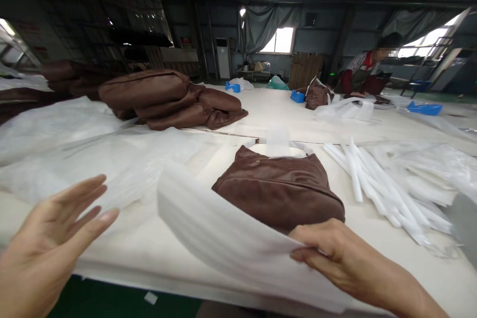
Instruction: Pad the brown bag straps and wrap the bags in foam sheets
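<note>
My right hand (328, 253) pinches the edge of a white foam sheet (212, 223), which curves out to the left above the table's front edge. My left hand (55, 238) is at the left with its fingers apart and nothing in it, short of the sheet's free end. Behind the sheet a brown handbag (279, 189) lies on the white table. A strip of white foam (278, 140) is wrapped round the bag's handle. The sheet hides the bag's lower left part.
Brown bags (167, 97) are piled at the back left, beside clear plastic bags (74, 134). White foam tubes (380, 189) and more plastic (436, 169) lie to the right. Blue tape dispensers (297, 96) stand farther back. A co-worker (367, 72) leans over the far table.
</note>
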Demonstrator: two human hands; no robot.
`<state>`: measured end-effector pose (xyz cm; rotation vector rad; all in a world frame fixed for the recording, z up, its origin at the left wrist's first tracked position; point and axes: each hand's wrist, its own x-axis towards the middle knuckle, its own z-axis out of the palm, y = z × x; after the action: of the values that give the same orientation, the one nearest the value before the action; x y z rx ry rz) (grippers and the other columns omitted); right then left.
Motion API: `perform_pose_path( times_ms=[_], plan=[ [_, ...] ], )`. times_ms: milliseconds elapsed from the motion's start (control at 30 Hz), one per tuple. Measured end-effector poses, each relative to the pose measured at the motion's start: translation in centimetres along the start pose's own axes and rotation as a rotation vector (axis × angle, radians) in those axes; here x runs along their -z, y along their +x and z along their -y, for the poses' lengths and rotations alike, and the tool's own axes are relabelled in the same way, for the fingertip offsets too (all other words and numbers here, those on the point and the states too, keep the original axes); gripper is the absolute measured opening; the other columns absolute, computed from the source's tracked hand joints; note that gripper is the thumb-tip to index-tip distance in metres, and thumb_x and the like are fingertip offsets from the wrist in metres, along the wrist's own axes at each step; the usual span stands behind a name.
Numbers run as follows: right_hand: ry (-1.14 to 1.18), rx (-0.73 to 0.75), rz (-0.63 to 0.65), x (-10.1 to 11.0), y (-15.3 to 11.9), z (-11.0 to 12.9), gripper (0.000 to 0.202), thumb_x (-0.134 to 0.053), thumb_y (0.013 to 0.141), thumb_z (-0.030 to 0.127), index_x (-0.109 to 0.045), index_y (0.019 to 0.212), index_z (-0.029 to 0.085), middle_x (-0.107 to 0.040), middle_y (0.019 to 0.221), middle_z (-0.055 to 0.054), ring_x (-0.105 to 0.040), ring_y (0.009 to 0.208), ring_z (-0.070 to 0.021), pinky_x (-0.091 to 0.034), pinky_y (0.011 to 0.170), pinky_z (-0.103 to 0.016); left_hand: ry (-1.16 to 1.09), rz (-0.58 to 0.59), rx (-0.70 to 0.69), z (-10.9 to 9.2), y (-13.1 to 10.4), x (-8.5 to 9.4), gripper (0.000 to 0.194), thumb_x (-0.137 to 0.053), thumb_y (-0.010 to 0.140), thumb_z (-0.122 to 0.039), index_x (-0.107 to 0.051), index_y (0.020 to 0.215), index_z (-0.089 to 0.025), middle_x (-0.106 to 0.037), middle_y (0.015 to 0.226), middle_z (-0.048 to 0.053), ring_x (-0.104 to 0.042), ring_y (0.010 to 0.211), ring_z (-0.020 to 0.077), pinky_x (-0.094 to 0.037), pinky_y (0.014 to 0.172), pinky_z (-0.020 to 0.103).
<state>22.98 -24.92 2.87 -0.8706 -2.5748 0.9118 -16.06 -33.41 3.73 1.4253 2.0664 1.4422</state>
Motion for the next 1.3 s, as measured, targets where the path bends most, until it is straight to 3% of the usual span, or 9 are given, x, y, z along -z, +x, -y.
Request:
perform_pose_path(
  times_ms=[100, 200, 300, 467, 633, 767, 967, 1100, 1300],
  plan=[
    [-0.110, -0.072, 0.040, 0.8, 0.7, -1.3, 0.020, -0.050, 0.096, 0.019, -0.049, 0.076, 0.022, -0.053, 0.068, 0.006, -0.050, 0.063, -0.0085, -0.032, 0.062, -0.021, 0.185, 0.061, -0.380, -2.0, 0.0, -2.9, 0.055, -0.063, 0.081, -0.053, -0.043, 0.131, -0.061, -0.044, 0.144, -0.025, -0.030, 0.143, 0.0298, -0.020, 0.122, 0.055],
    [-0.222, -0.123, 0.025, 1.6, 2.2, -2.5, 0.016, -0.051, 0.094, 0.017, -0.054, 0.080, 0.024, -0.057, 0.069, 0.006, -0.055, 0.065, -0.0104, -0.032, 0.062, -0.022, 0.380, 0.369, -0.795, -3.8, 0.9, -7.5, 0.066, -0.060, 0.085, -0.051, -0.033, 0.145, -0.045, -0.048, 0.147, -0.004, -0.030, 0.144, 0.0320, -0.011, 0.122, 0.059],
    [-0.324, -0.195, 0.000, 2.1, 3.3, -3.8, 0.015, -0.052, 0.091, 0.015, -0.055, 0.079, 0.024, -0.059, 0.068, 0.005, -0.056, 0.065, -0.0126, -0.032, 0.061, -0.023, 0.570, 0.623, -0.895, -4.6, 2.8, -12.3, 0.063, -0.072, 0.080, -0.043, -0.047, 0.135, -0.030, -0.059, 0.132, 0.008, -0.045, 0.132, 0.0323, -0.014, 0.119, 0.059],
    [-0.423, -0.267, -0.050, 1.9, 4.0, -5.6, 0.012, -0.053, 0.091, 0.016, -0.057, 0.083, 0.023, -0.065, 0.079, 0.003, -0.061, 0.075, -0.0154, -0.034, 0.065, -0.024, 0.750, 0.752, -0.906, -5.2, 5.9, -17.1, 0.017, -0.072, 0.080, -0.028, -0.058, 0.084, -0.020, -0.061, 0.094, 0.004, -0.059, 0.095, 0.0239, -0.042, 0.095, 0.040],
    [-0.561, -0.234, -0.104, 1.8, 4.9, -7.0, 0.011, -0.055, 0.093, 0.019, -0.057, 0.083, 0.021, -0.061, 0.087, 0.001, -0.059, 0.082, -0.0146, -0.037, 0.068, -0.025, 0.686, 0.858, -0.771, -5.5, 8.0, -18.5, 0.019, -0.072, 0.077, -0.026, -0.056, 0.085, -0.020, -0.058, 0.118, 0.005, -0.058, 0.103, 0.0231, -0.044, 0.083, 0.030],
    [-0.707, -0.190, -0.181, 1.8, 5.7, -8.4, 0.010, -0.057, 0.093, 0.022, -0.059, 0.083, 0.020, -0.058, 0.090, -0.002, -0.057, 0.087, -0.0173, -0.039, 0.071, -0.028, 0.695, 0.920, -0.631, -4.9, 8.8, -19.3, 0.025, -0.068, 0.077, -0.028, -0.056, 0.099, -0.022, -0.065, 0.102, 0.004, -0.062, 0.097, 0.0250, -0.044, 0.075, 0.029],
    [-0.871, 0.058, -0.618, -2.3, 4.8, -7.3, 0.019, -0.054, 0.093, 0.016, -0.060, 0.111, 0.015, -0.059, 0.105, -0.012, -0.052, 0.096, -0.0247, -0.039, 0.083, -0.040, 0.668, 0.985, -0.605, -5.1, 9.5, -20.3, 0.045, -0.068, 0.071, -0.027, -0.055, 0.114, -0.024, -0.068, 0.103, 0.003, -0.064, 0.095, 0.0246, -0.044, 0.076, 0.028],
    [-0.730, 0.276, -0.507, -6.9, 4.8, -6.1, 0.030, -0.038, 0.097, 0.009, -0.057, 0.120, 0.012, -0.061, 0.095, -0.011, -0.049, 0.082, -0.0216, -0.040, 0.071, -0.036, 0.740, 1.039, -0.633, -5.9, 9.7, -20.6, 0.022, -0.068, 0.069, -0.026, -0.057, 0.088, -0.022, -0.068, 0.092, 0.002, -0.063, 0.085, 0.0234, -0.042, 0.069, 0.029],
    [-0.647, 0.109, -0.397, -9.9, 7.1, -8.1, 0.029, -0.041, 0.096, 0.009, -0.061, 0.116, 0.015, -0.063, 0.092, -0.008, -0.051, 0.078, -0.0214, -0.044, 0.068, -0.035, 0.666, 0.985, -0.772, -4.7, 8.8, -20.9, 0.016, -0.056, 0.073, -0.016, -0.048, 0.086, -0.022, -0.065, 0.093, 0.000, -0.061, 0.084, 0.0206, -0.039, 0.067, 0.028]
  ],
)
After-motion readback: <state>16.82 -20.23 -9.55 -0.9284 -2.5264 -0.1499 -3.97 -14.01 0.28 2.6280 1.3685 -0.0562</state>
